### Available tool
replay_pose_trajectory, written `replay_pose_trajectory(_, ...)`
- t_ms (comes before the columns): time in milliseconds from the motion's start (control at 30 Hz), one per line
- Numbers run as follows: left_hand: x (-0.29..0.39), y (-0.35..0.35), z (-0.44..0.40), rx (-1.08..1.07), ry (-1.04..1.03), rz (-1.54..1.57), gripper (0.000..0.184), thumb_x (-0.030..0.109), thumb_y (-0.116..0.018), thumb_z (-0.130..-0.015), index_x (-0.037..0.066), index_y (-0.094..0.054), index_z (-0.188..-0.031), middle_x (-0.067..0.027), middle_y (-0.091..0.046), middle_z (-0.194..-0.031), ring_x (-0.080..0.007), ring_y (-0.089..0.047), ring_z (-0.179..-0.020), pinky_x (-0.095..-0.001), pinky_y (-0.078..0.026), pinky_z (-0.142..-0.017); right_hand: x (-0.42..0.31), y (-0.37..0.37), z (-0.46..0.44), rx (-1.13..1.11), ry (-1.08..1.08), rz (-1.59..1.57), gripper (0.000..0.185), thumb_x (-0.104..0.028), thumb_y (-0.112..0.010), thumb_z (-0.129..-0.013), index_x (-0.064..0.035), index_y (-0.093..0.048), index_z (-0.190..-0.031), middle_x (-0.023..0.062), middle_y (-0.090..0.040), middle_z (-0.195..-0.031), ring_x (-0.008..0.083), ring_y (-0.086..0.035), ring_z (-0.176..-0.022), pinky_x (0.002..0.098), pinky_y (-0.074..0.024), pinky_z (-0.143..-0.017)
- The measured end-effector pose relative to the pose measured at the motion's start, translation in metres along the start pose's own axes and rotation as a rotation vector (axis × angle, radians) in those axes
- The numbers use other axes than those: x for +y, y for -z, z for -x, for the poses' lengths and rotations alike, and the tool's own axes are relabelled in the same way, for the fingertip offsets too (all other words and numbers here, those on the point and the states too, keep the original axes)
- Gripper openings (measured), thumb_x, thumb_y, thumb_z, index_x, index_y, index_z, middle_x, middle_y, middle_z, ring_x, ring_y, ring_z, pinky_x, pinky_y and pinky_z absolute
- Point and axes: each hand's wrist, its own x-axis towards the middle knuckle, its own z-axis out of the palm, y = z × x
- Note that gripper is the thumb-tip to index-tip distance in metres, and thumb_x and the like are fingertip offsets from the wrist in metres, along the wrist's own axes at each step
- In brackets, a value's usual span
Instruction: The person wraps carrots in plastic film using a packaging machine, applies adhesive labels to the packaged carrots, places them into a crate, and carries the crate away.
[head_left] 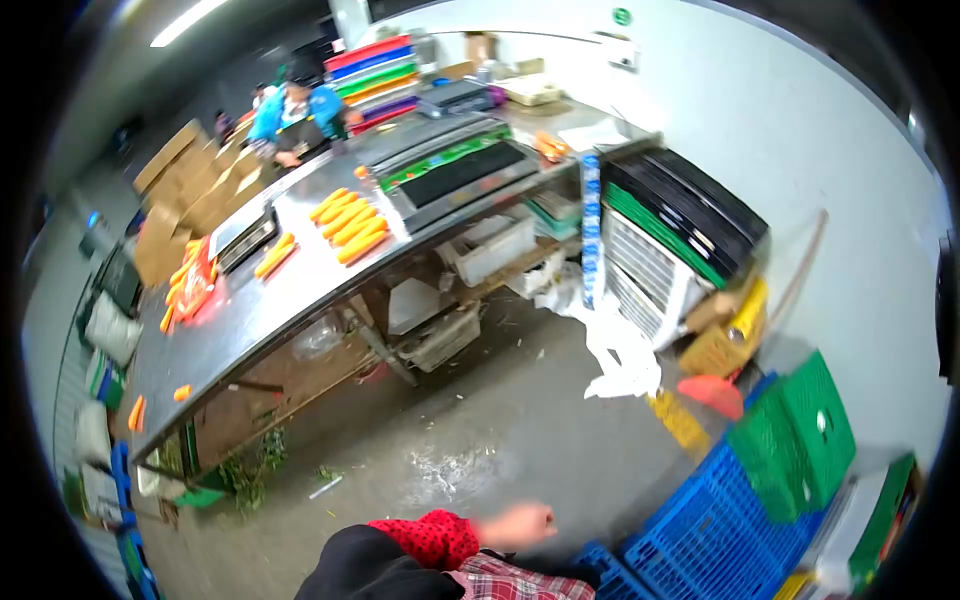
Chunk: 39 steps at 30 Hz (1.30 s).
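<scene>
My left hand (520, 525) is at the bottom centre, reaching out of a red dotted sleeve (430, 537) in front of my body. It is blurred and its fingers look curled, but whether it holds anything cannot be made out. Bare floor lies around it, and the blue plastic crates (710, 530) are to its right. My right hand is out of view. Carrots (350, 225) lie in a group on the metal table (290, 290), well away from my hand. More carrots are by a red bag (197, 293), near a scale (247, 238).
Behind the table is a person in blue (325, 105), beside cardboard boxes (185, 190) and stacked coloured crates (375, 80). A wrapping machine (455, 170) stands on the table. Black and white crates (690, 215) and a green crate (795, 435) stand at the right.
</scene>
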Motion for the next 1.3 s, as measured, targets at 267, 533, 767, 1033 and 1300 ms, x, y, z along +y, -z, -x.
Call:
replay_pose_trajectory(267,-0.084,0.014,0.005,0.030,0.804,-0.193,0.059,0.060,-0.058,-0.078,0.010,-0.068,-0.106,-0.0187,-0.067,-0.106,-0.0370,-0.064,-0.098,-0.0442,-0.052,-0.082,-0.215,-0.001,-0.198,-0.423,0.314,-0.060,0.053,-0.046,-0.060,-0.083,-0.0033,-0.063,-0.114,0.0205,-0.064,-0.106,0.0321,-0.059,-0.102,0.0423,-0.0447,-0.092)
replay_pose_trajectory(533,-0.124,0.085,-0.006,-0.099,0.817,0.080,0.055,0.056,-0.059,-0.079,0.009,-0.068,-0.106,-0.0185,-0.067,-0.104,-0.0360,-0.064,-0.097,-0.0431,-0.051,-0.082,-0.278,-0.049,-0.183,-0.584,0.168,-0.150,0.055,-0.055,-0.054,-0.085,-0.0060,-0.068,-0.108,0.0178,-0.068,-0.097,0.0283,-0.064,-0.094,0.0404,-0.0479,-0.086)
replay_pose_trajectory(767,-0.142,0.136,-0.038,-0.344,0.752,-0.085,0.052,0.053,-0.059,-0.080,0.009,-0.068,-0.107,-0.0184,-0.068,-0.103,-0.0352,-0.065,-0.096,-0.0422,-0.051,-0.082,-0.148,-0.112,-0.040,-0.541,-0.568,-0.344,0.058,-0.058,-0.054,-0.084,-0.0064,-0.068,-0.109,0.0178,-0.069,-0.102,0.0309,-0.065,-0.099,0.0408,-0.0498,-0.089)
replay_pose_trajectory(1033,-0.161,0.179,-0.078,-0.435,0.722,-0.224,0.049,0.049,-0.059,-0.081,0.008,-0.068,-0.107,-0.0183,-0.068,-0.101,-0.0342,-0.065,-0.094,-0.0411,-0.051,-0.081,-0.139,-0.161,0.214,-0.818,-1.018,-0.407,0.049,-0.049,-0.057,-0.084,-0.0086,-0.070,-0.107,0.0161,-0.069,-0.105,0.0300,-0.065,-0.098,0.0414,-0.0499,-0.087)
replay_pose_trajectory(1300,-0.168,0.176,-0.069,-0.395,0.732,-0.255,0.045,0.044,-0.060,-0.083,0.007,-0.069,-0.107,-0.0182,-0.069,-0.099,-0.0332,-0.066,-0.093,-0.0400,-0.051,-0.081,-0.124,-0.193,0.220,-0.792,-0.907,-0.529,0.039,-0.040,-0.060,-0.082,-0.0091,-0.072,-0.103,0.0151,-0.070,-0.100,0.0287,-0.066,-0.094,0.0418,-0.0504,-0.082)
